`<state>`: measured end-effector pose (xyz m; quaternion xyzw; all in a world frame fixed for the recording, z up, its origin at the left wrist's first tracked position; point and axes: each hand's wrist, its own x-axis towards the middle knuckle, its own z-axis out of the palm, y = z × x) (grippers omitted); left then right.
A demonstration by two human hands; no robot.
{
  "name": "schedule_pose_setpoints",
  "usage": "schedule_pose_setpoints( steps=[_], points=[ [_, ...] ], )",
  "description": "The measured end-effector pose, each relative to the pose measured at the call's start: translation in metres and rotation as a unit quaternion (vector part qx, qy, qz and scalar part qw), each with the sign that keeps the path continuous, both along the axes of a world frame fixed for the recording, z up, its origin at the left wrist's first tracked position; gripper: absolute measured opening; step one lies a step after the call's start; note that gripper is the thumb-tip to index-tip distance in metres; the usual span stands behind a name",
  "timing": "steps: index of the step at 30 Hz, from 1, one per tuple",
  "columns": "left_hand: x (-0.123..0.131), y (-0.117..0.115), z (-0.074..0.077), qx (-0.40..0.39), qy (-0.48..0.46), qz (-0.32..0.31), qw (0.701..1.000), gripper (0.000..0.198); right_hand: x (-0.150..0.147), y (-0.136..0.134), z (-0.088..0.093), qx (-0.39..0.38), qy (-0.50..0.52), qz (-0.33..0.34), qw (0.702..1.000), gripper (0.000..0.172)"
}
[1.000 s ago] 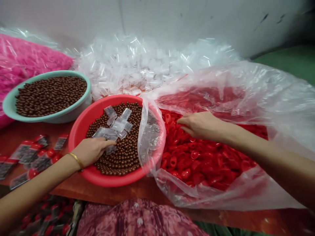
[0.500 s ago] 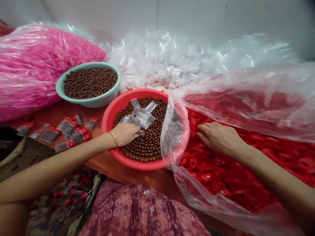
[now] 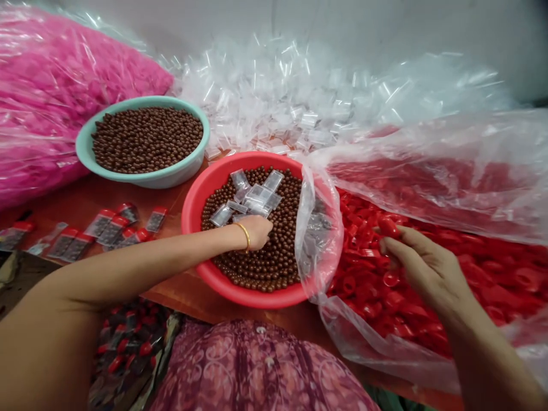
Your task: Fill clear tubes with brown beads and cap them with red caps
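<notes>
My left hand [image 3: 258, 232], a gold bangle at its wrist, is down in a red basin [image 3: 194, 208] of small brown balls [image 3: 246, 273]. Its fingers are curled into the balls, and whatever they hold is hidden. Clear plastic boxes [image 3: 259, 197] lie on the balls just beyond the knuckles. Over the bag of red plastic caps [image 3: 381, 308], my right hand [image 3: 422, 262] pinches one red cap [image 3: 389, 227] between thumb and fingers.
A light-green basin [image 3: 143, 177] of brown balls stands behind at left, beside a bag of pink pieces [image 3: 77, 74]. Filled red-capped boxes [image 3: 112, 228] lie on the orange tabletop, more below it. Clear boxes [image 3: 282, 97] are heaped at the back. Plastic film [image 3: 305, 222] drapes over the red basin's right side.
My left hand has shifted right, away from the clear boxes and into the balls. My right hand has drawn up and rightward from the pile, now with a red cap in its fingers.
</notes>
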<state>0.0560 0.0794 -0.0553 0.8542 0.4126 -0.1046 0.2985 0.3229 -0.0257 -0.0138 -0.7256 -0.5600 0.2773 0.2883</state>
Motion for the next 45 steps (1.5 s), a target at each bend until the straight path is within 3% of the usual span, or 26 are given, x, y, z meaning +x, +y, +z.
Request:
schedule_pose_setpoints(
  steps=[3,5,7,9,11,14,16,19,21,24,26,28,30,35,39,41,45],
  points=[
    [0.002,0.011,-0.004,-0.025,-0.063,0.011,0.998,0.015,-0.023,0.008,0.004,-0.007,0.157,-0.044,0.987,0.020],
    [-0.003,0.013,-0.003,-0.085,-0.157,0.044,0.983,0.021,-0.037,0.015,0.010,-0.015,0.220,-0.039,0.975,0.020],
    [-0.012,0.013,0.002,-0.187,-0.292,0.101,0.932,0.025,-0.049,0.023,0.016,-0.030,0.246,-0.016,0.969,0.022],
    [-0.021,0.010,0.010,-0.286,-0.411,0.155,0.852,0.027,-0.061,0.030,0.020,-0.045,0.248,0.024,0.967,0.025],
    [-0.027,0.005,0.018,-0.353,-0.470,0.180,0.789,0.032,-0.072,0.037,0.022,-0.046,0.231,0.064,0.970,0.025],
    [-0.032,0.001,0.026,-0.403,-0.505,0.181,0.741,0.036,-0.088,0.045,0.021,-0.023,0.211,0.094,0.973,0.023],
    [-0.032,0.000,0.028,-0.389,-0.514,0.167,0.746,0.034,-0.096,0.050,0.017,-0.013,0.215,0.094,0.972,0.022],
    [-0.030,0.001,0.025,-0.338,-0.494,0.147,0.787,0.030,-0.102,0.056,0.008,-0.016,0.215,0.097,0.972,0.023],
    [-0.029,0.001,0.022,-0.274,-0.430,0.135,0.850,0.029,-0.101,0.060,0.002,0.002,0.192,0.107,0.976,0.025],
    [-0.030,-0.003,0.019,-0.084,-0.207,0.075,0.972,0.020,-0.098,0.063,-0.004,0.034,0.147,0.113,0.982,0.027],
    [-0.029,-0.008,0.017,0.018,-0.051,0.024,0.998,0.019,-0.095,0.064,-0.005,0.034,0.141,0.107,0.984,0.026],
    [-0.022,-0.011,0.015,0.034,0.019,0.004,0.999,0.020,-0.094,0.063,-0.006,0.024,0.158,0.101,0.982,0.022],
    [-0.010,-0.010,0.010,0.004,0.020,0.007,1.000,0.015,-0.093,0.060,-0.007,0.012,0.183,0.098,0.978,0.019],
    [0.022,0.007,-0.004,-0.042,-0.051,0.059,0.996,0.008,-0.092,0.056,-0.008,-0.003,0.232,0.091,0.968,0.023],
    [0.024,0.021,-0.005,-0.093,-0.139,0.098,0.981,0.011,-0.087,0.057,-0.008,0.013,0.261,0.091,0.961,0.025],
    [0.014,0.024,-0.001,-0.174,-0.239,0.130,0.946,0.019,-0.084,0.057,-0.009,0.018,0.267,0.086,0.960,0.026],
    [-0.014,0.025,0.011,-0.335,-0.477,0.191,0.789,0.034,-0.082,0.059,-0.012,0.007,0.301,0.075,0.951,0.028]
  ],
)
